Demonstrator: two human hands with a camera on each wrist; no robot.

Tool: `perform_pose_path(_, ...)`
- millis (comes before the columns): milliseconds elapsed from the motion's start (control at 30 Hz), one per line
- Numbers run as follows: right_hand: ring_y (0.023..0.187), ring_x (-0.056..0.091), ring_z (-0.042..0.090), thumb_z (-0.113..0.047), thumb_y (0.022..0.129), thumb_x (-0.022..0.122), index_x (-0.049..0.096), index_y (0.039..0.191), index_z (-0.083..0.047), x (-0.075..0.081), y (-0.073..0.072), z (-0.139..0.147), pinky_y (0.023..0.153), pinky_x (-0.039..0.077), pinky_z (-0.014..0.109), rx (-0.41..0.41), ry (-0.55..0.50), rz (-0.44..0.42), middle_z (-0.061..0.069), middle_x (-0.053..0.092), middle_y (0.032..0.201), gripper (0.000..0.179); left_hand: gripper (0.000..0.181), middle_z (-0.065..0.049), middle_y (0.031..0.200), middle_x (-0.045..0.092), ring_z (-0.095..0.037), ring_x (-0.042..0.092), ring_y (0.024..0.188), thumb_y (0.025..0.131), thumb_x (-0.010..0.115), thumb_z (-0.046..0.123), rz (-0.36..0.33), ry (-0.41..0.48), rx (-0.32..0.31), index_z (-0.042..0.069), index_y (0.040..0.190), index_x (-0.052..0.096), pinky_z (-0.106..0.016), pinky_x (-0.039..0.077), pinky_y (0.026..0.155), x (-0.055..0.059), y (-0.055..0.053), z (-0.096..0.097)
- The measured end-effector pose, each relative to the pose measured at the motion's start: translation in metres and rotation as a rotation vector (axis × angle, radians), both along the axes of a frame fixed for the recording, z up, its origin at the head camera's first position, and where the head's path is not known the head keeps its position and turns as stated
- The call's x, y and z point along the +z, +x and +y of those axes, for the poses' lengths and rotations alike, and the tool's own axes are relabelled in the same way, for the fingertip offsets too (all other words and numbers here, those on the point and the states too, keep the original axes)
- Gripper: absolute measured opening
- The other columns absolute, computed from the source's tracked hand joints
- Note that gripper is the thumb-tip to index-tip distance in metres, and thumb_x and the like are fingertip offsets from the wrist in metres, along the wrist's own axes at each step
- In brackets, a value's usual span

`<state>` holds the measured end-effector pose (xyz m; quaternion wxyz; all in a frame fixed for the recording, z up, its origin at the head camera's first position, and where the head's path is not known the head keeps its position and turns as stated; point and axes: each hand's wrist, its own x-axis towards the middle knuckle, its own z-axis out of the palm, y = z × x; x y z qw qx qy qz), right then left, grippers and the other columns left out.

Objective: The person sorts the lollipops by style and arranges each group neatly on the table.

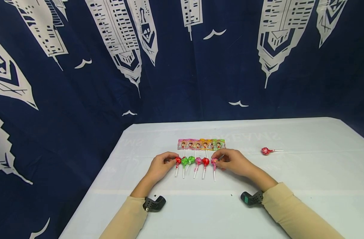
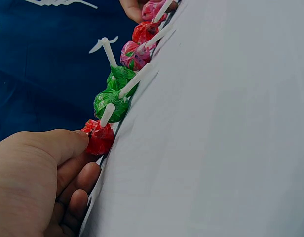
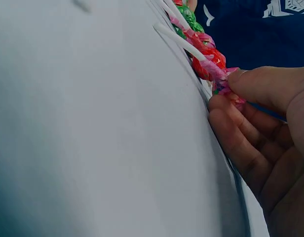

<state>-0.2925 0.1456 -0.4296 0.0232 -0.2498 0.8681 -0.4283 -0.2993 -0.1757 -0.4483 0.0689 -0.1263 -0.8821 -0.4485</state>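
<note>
Several wrapped lollipops lie in a row across the white table. At the row's left end my left hand (image 1: 160, 167) pinches a red lollipop (image 2: 99, 137) between thumb and fingers. My right hand (image 1: 234, 161) holds a pink lollipop (image 3: 221, 81) by its wrapped head at the right end. Between the hands are a green lollipop (image 1: 184, 161), another green lollipop (image 1: 191, 160), a pink-wrapped lollipop (image 1: 198, 161) and a red-wrapped lollipop (image 1: 205, 161). Most of their white sticks point toward me. The right fingers partly cover the pink head.
Behind the row lies a strip of colourful printed packets (image 1: 201, 144), with thin white sticks between it and the lollipops. A separate red lollipop (image 1: 265, 151) lies to the right on the white table (image 1: 199, 212). A dark blue patterned cloth (image 1: 193, 83) hangs behind.
</note>
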Motion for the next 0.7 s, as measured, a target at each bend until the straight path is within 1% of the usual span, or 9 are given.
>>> perform_pose_path(100,0.070,0.060,0.009,-0.009,0.089,0.072,0.070,0.109,-0.011,-0.002,0.001,-0.003,0.066,0.048,0.023,-0.019,0.013,0.043,0.002,0.069,0.094,0.020,0.019,-0.002,0.089,0.070,-0.010,0.053,0.073,0.091,0.070,0.014,0.002,-0.001,0.001,0.017,0.109,0.076,-0.022,0.042,0.065,0.000,0.000,0.000)
perform_pose_path(233,0.073,0.060,0.007,-0.010,0.089,0.073,0.071,0.108,-0.010,-0.004,0.002,-0.005,0.065,0.049,0.023,-0.026,0.016,0.100,0.002,0.070,0.096,0.019,0.019,-0.001,0.089,0.069,-0.010,0.053,0.074,0.091,0.070,0.014,0.002,-0.006,0.005,0.018,0.109,0.076,-0.023,0.042,0.065,0.000,0.000,0.000)
perform_pose_path(433,0.078,0.060,0.007,-0.010,0.088,0.073,0.072,0.109,-0.010,-0.005,0.005,-0.010,0.070,0.050,0.023,-0.053,0.029,0.162,0.003,0.072,0.100,0.021,0.019,0.000,0.090,0.069,-0.011,0.054,0.076,0.091,0.070,0.015,0.000,-0.016,0.012,0.019,0.108,0.076,-0.024,0.043,0.068,0.000,0.000,-0.001)
perform_pose_path(567,0.078,0.060,0.008,-0.010,0.088,0.073,0.072,0.108,-0.011,-0.006,0.005,-0.012,0.072,0.049,0.024,-0.062,0.040,0.184,0.003,0.072,0.100,0.021,0.019,-0.001,0.090,0.070,-0.011,0.054,0.077,0.091,0.069,0.013,0.004,-0.013,0.008,0.019,0.108,0.076,-0.025,0.044,0.070,0.000,0.000,0.000)
perform_pose_path(700,0.079,0.059,0.007,-0.009,0.088,0.073,0.072,0.109,-0.012,-0.007,0.005,-0.011,0.073,0.049,0.024,-0.065,0.045,0.183,0.002,0.071,0.100,0.021,0.019,-0.001,0.090,0.070,-0.011,0.055,0.077,0.091,0.070,0.014,0.005,-0.011,0.011,0.019,0.108,0.076,-0.025,0.044,0.070,-0.001,0.000,0.000)
